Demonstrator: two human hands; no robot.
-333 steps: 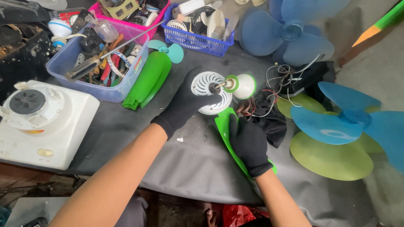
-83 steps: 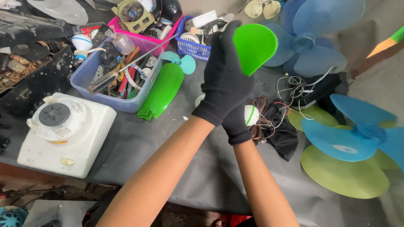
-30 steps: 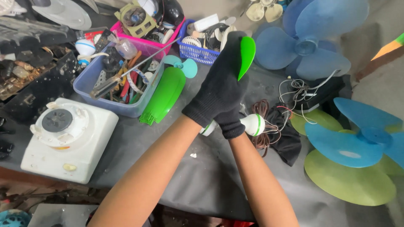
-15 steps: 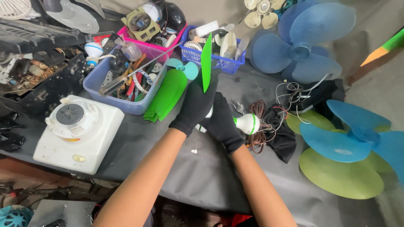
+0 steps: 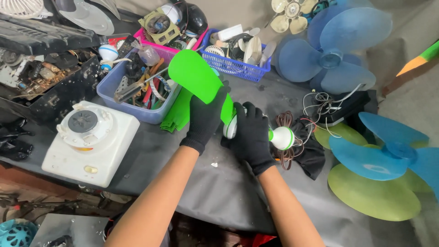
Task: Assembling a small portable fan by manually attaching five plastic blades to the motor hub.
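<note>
A: What was held at that moment?

B: A bright green fan blade [image 5: 197, 81] was pinched near its base by the left hand [image 5: 206, 120], black-gloved, fingers closed around the blade's lower edge. The blade was raised above the table, tilted up and to the left, over the bins.

A: And the other hand?

B: The right hand [image 5: 250, 136], also gloved in black, was clasped around a white motor hub [image 5: 231, 126], with a white-and-green rounded cap [image 5: 281, 137] seen sticking out to the right of the fist. The blade's base was noted right against the hub; whether it was seated could not be told.

A: Surroundings?

B: Everything was set on a grey cloth-covered table [image 5: 219, 192]. A coil of brown wire [image 5: 288, 137] was logged just behind the cap. A second green blade [image 5: 180, 112] was seen lying flat beside a blue-grey tool bin [image 5: 137, 107]. A pink bin [image 5: 162, 45] and a blue basket [image 5: 238, 68] were recorded further back. A white appliance base [image 5: 89, 142] was noted at left; blue fan blades [image 5: 336, 50], well apart, at right.
</note>
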